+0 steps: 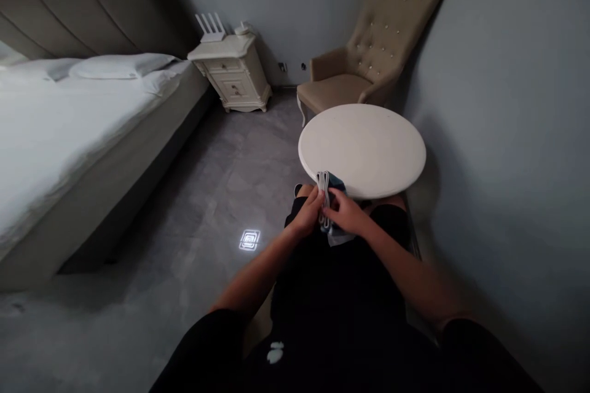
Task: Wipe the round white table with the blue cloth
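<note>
Over my lap, at the near edge of the round white table (369,147), both hands grip a small folded cloth (323,181). Its stacked grey-white edges face me, and a dark blue-teal part shows on the right. My left hand (308,215) pinches the bundle from the left. From the right, my right hand (346,214) closes its fingers on it. A pale piece (340,238) sticks out below the right hand; I cannot tell whether it belongs to the cloth. The fingers partly hide the bundle.
A tan tufted armchair (338,86) stands behind the table, with a wall (516,135) to the right. To the left are a bed (55,116) and a white nightstand (235,67) bearing a router (212,31). A bright square patterned patch (249,239) shows on the floor.
</note>
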Available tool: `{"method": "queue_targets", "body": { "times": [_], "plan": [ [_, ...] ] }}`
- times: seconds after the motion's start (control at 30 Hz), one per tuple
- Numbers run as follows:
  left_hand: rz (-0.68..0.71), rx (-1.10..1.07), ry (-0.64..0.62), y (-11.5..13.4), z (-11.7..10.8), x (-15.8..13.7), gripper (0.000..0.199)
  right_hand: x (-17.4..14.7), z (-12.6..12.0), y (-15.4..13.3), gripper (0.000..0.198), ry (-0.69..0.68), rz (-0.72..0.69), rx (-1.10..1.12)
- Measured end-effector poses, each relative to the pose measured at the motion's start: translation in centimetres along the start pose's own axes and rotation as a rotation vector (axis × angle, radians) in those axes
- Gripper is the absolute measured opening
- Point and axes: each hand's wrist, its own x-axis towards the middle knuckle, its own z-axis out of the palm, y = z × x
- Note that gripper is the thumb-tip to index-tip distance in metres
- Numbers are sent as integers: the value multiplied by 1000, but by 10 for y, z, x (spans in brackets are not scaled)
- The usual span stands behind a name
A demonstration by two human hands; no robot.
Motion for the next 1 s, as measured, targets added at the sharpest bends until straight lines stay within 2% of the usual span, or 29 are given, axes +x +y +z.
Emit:
{"method": "queue_targets", "body": {
  "times": [0.07,0.13,0.23,0.33,0.4,0.5,0.53,0.57,0.7,0.73,0.8,0.9,1.0],
  "plan": [
    [49,34,-1,0,0,-7,44,-7,17,1,80,-64,-76,-60],
    [80,56,-19,-4,-5,-11,49,-14,21,7,81,-96,-96,-1],
    [99,82,-74,-11,-10,-13,58,-21,12,17,75,-131,-56,172],
    [55,49,-132,-18,-10,-11,61,-26,0,26,73,-132,11,294],
    [29,3,-143,-19,-9,-10,63,-30,-9,33,70,-2,55,336],
    [-17,-60,-113,-17,-11,-11,63,-37,-25,49,73,348,125,368],
    [-51,-93,-110,-17,-12,-11,64,-41,-31,54,75,401,155,392],
    [-92,-131,-118,-17,-12,-12,64,-45,-36,59,78,390,190,430],
    [-241,-257,-218,-25,-6,-5,71,-62,-45,73,86,77,331,617],
    [-263,-266,-242,-30,-3,-1,72,-64,-46,75,85,54,360,649],
    [-298,-267,-267,-40,0,9,75,-64,-53,78,72,98,409,682],
    [-344,-220,-230,-50,-7,25,87,-55,-87,77,54,261,424,686],
    [-360,-120,-121,-52,-30,40,103,-44,-148,72,51,515,325,668]
  ]
}}
